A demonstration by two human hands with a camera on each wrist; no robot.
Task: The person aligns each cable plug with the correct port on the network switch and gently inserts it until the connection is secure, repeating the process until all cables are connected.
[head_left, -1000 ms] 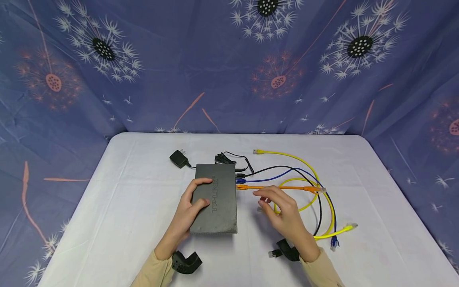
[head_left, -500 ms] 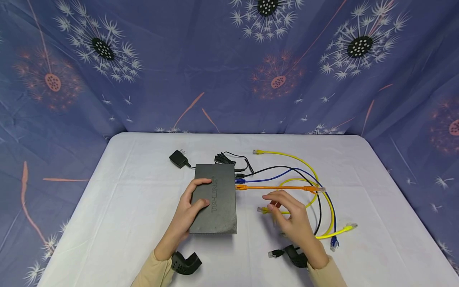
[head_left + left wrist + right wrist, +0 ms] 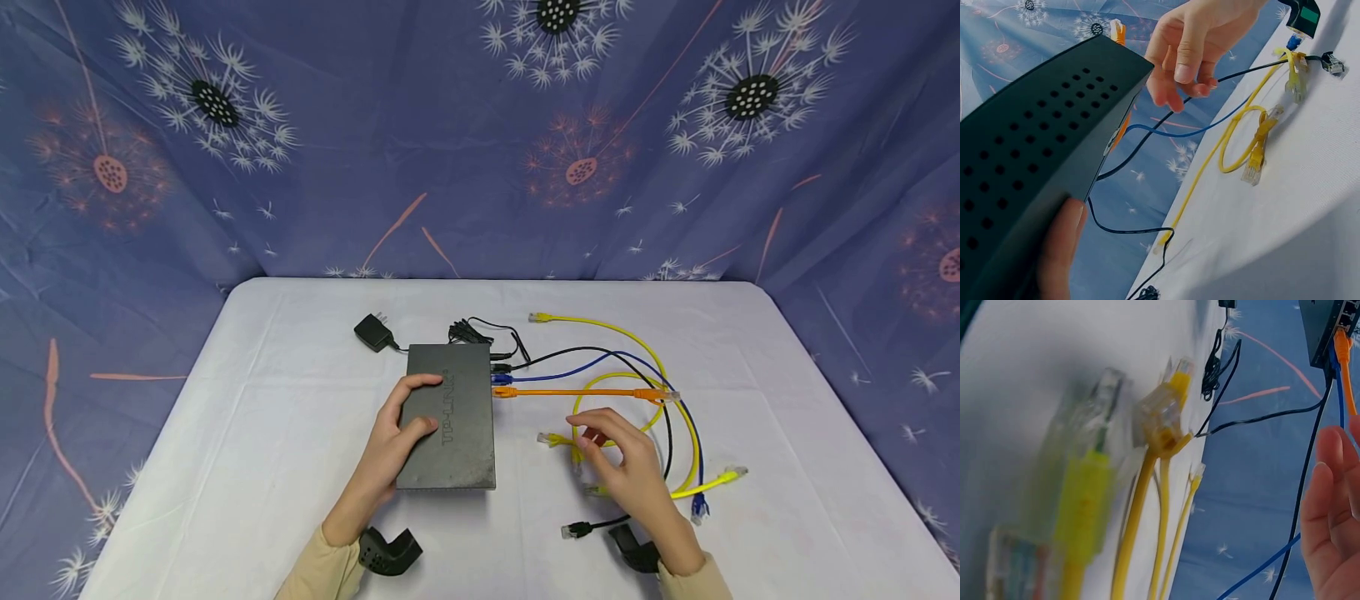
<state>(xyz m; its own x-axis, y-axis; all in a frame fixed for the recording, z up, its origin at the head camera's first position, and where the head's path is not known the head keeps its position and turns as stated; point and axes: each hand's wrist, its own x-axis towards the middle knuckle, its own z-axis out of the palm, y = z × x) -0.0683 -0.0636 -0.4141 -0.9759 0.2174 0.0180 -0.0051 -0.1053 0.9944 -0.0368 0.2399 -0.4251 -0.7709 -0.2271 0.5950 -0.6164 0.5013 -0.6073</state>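
Observation:
My left hand (image 3: 397,437) grips a dark grey TP-LINK network switch (image 3: 472,433) from its left side, fingers over the top face. In the left wrist view, the perforated side of the switch fills the left. Black, blue (image 3: 558,377) and orange (image 3: 570,392) network cables run from the switch's right side, where their plugs sit in the ports. Apart from the switch, my right hand (image 3: 630,462) hovers over the yellow network cables (image 3: 693,450), its fingers loosely bent and nothing between them. In the right wrist view, clear yellow-cable plugs (image 3: 1088,487) appear close up.
Behind the switch lie a black power adapter (image 3: 373,332) and its bundled cord (image 3: 468,332). A loose black cable plug (image 3: 577,529) and a blue plug (image 3: 699,507) rest on the white tablecloth (image 3: 262,467). Patterned blue fabric (image 3: 480,167) hangs behind the table.
My right hand has moved away from the orange cable, to the right and toward the near edge, uncovering yellow plugs. My left hand and the switch stay nearly still.

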